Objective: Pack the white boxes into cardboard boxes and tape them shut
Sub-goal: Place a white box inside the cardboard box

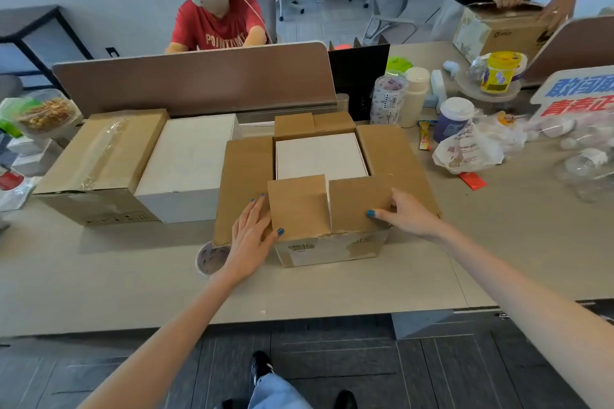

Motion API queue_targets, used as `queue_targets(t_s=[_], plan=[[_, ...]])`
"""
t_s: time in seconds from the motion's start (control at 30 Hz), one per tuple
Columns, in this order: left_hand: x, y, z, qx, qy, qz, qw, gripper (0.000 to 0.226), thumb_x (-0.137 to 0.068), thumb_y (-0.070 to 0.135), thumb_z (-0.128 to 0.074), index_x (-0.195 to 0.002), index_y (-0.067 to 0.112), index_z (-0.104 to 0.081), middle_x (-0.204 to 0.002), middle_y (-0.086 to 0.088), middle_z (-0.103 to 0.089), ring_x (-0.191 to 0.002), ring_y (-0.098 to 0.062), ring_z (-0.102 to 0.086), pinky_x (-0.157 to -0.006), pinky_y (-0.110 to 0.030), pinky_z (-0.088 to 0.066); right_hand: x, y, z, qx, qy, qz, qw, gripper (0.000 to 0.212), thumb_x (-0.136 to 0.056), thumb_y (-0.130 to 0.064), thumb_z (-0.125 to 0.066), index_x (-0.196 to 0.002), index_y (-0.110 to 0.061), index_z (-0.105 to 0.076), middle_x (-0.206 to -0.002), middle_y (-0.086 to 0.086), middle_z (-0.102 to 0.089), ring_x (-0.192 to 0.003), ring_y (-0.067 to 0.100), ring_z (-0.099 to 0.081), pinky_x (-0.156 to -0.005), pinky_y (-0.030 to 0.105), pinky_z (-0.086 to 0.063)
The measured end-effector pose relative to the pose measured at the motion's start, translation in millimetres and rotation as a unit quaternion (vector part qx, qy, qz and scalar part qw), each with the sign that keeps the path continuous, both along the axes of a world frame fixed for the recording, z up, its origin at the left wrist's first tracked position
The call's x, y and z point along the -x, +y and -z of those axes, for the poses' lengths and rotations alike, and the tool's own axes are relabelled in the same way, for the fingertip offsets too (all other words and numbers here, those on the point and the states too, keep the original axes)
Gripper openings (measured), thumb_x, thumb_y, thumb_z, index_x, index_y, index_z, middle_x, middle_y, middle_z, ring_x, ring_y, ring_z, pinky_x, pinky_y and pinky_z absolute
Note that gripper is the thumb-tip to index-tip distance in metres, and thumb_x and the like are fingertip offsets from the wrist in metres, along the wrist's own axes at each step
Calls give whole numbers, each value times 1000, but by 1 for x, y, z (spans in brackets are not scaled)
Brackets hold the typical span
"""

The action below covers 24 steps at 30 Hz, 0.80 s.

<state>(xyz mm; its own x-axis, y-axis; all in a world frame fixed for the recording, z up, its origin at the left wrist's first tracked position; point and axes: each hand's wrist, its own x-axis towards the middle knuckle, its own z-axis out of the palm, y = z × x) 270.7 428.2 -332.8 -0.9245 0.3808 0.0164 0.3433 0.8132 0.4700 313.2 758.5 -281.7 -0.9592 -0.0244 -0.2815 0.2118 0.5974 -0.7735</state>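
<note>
The near flap (360, 202) of the open cardboard box (332, 251) is the weak point. It is split down its middle into two halves, and its fold line looks ragged (the paper skin is scuffed away there). A hard pull from either side could, I judge, tear a half loose or fold the two unevenly. That would leave a gap that tape will not bridge.

The right hand (403, 214) pinches the right half at its edge, thumb on top and fingers curled behind. The left hand (252, 236) lies flat, fingers straight on the left side flap (247, 176). Only its thumb rests on the left half's corner, and it holds nothing.

A white box (320, 156), smooth, matte and square-cornered, sits inside the carton and fills the opening closely, so a flap might catch on its top edge. A tape roll (209, 257) lies on the pale table (133, 276) just beside the left wrist, partly hidden, and could be nudged. To the left, a second white box (189, 159) touches a brown sealed carton (99, 156) striped with glossy clear tape.
</note>
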Motion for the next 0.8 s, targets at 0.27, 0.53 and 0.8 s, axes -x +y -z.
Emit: queue_targets(t_s=[0.27,0.53,0.8], plan=[[5,4,-4,-1,-24,-57,998,71,-94,38,-57,-153,24,-21,-163,5,-4,-149,-17,1,-118,-38,-2,5,-22,15,-153,93,89,980,88,-85,-23,-72,-152,-14,-15,-152,7,-28,-140,24,-26,-113,40,-27],[27,-16,-21,17,-42,-239,970,64,-97,36,-50,-149,13,-20,-155,-18,-19,-141,-39,-23,-111,-52,-24,9,-29,28,-297,110,19,948,46,-95,-29,-56,-138,-17,-47,-149,-3,-36,-140,20,-23,-112,37,-27],[35,-3,-80,-37,41,-254,966,44,-94,4,-44,-137,10,-36,-127,-13,-45,-87,-25,-52,-70,-36,-41,15,-25,32,-306,128,27,943,45,-92,-32,-60,-133,-16,-52,-140,-1,-46,-132,20,-32,-106,34,-34]])
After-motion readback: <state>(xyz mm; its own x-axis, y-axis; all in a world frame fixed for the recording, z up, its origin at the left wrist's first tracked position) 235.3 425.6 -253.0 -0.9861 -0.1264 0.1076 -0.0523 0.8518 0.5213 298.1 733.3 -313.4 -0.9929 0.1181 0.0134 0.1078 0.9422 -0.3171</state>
